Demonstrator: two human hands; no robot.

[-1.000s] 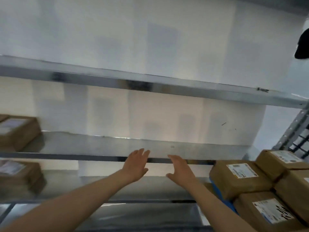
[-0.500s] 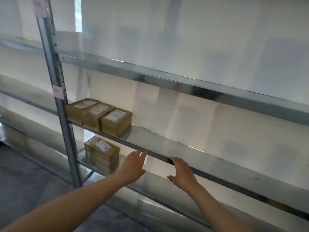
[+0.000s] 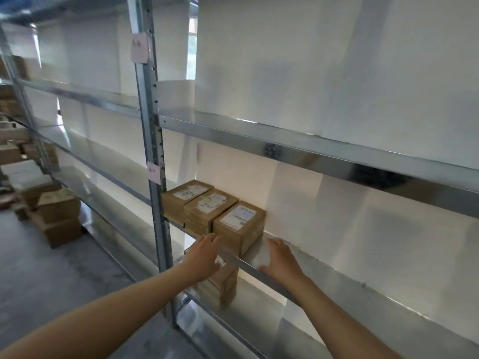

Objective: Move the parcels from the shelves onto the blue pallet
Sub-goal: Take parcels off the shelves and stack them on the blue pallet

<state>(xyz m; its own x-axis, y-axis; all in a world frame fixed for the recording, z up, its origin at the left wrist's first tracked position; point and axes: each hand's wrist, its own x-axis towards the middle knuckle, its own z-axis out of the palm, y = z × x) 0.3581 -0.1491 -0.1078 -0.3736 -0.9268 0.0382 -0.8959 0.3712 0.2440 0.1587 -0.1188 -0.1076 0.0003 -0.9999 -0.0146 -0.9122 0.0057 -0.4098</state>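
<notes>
Cardboard was what I was after: the nearest parcel (image 3: 239, 224), the middle parcel (image 3: 210, 207) and the far parcel (image 3: 185, 194) stood touching side by side at the left end of the steel shelf (image 3: 337, 275), next to the upright post (image 3: 153, 151). Each was brown and square-edged, with a white printed label on its top face. The nearest one sat at the shelf's front edge. My left grip (image 3: 204, 255) was open with straight fingers just in front of that parcel's left front corner. My right grip (image 3: 280, 257) lay flat and empty over the shelf lip just to its right. Neither held anything, and I could not tell whether either touched the box. I judged the step to be taking that nearest parcel. To do it well I would set one palm on each side face, squeeze evenly and draw it straight out, so the middle parcel was not dragged along. A lower stack of parcels (image 3: 224, 283) sat on the shelf beneath. The blue pallet was out of view.
</notes>
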